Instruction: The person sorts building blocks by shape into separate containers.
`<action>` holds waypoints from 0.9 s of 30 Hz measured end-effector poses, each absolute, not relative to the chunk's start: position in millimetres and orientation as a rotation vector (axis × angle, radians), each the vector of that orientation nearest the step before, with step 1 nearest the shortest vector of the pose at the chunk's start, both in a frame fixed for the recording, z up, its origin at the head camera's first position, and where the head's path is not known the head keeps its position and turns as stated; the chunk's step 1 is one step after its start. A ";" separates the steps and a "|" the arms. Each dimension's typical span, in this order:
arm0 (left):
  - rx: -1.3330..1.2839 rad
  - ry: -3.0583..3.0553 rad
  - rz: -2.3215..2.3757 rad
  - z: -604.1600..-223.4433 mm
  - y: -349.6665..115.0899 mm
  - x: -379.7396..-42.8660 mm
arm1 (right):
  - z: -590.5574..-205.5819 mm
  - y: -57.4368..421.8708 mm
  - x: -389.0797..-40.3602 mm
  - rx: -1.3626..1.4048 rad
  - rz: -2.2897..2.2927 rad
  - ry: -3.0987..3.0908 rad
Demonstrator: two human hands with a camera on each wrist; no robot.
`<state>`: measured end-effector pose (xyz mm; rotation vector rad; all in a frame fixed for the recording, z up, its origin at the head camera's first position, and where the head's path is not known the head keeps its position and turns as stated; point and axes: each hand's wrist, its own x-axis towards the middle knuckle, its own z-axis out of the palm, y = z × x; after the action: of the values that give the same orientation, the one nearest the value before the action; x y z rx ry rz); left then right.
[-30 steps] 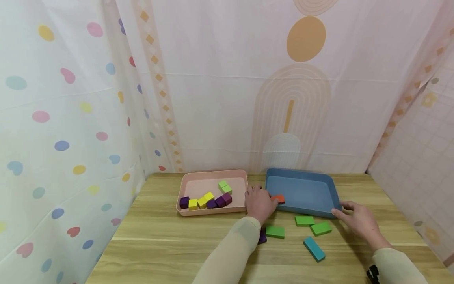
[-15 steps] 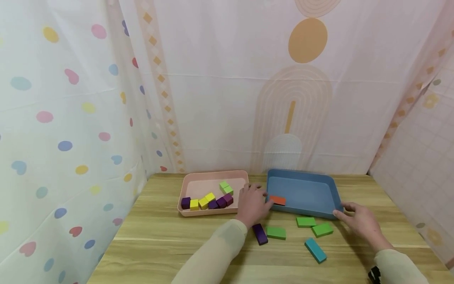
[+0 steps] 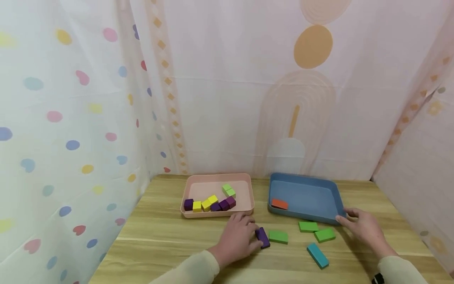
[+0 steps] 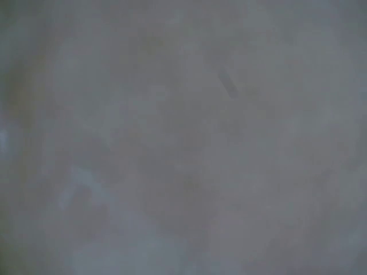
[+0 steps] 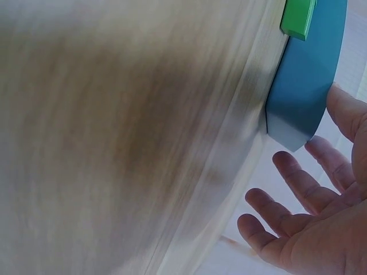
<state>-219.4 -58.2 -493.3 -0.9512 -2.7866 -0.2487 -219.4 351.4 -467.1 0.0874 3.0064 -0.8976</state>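
Note:
Beside a dark purple rectangular block is my left hand, its thumb and forefinger spread at the block's left side without closing on it. With thumb and forefinger, my right hand pinches the near right corner of the blue tray. In the right wrist view, the thumb lies on the rim of the blue tray and the other fingers fan out loosely. One orange-red block lies in the tray's near left corner. The left wrist view is a grey blur.
Left of the blue tray stands a pink tray with purple, yellow and light green cubes. Three green blocks, one of them a green block by the purple one, and a turquoise block lie on the wooden table.
My left hand has drawn back from the blue tray's left end, down and left to the purple block, leaving the orange-red block in the tray. My right hand stays at the tray's corner.

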 end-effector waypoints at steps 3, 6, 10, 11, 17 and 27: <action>-0.976 -2.809 -0.279 -497.0 -62.0 -210.9 | -467.4 353.5 -217.8 0.092 -0.907 3.004; -0.963 -2.830 -0.297 -500.3 -62.0 -208.1 | -467.6 355.0 -217.1 0.099 -0.899 3.007; -0.924 -2.853 -0.314 -502.4 -61.4 -207.0 | -467.7 354.3 -218.6 0.084 -0.873 3.020; -0.915 -2.858 -0.316 -502.5 -61.4 -206.9 | -467.5 353.7 -219.2 0.080 -0.871 3.023; -0.889 -2.863 -0.306 -504.0 -58.1 -205.6 | -466.4 353.6 -219.9 0.105 -0.857 2.992; -0.871 -2.853 -0.269 -500.5 -51.8 -207.5 | -463.3 355.6 -222.7 0.093 -0.879 2.956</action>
<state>-207.5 -51.8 -500.5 -0.8713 -2.8528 -0.2692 -222.7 355.6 -463.3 0.0928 2.9560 -0.8795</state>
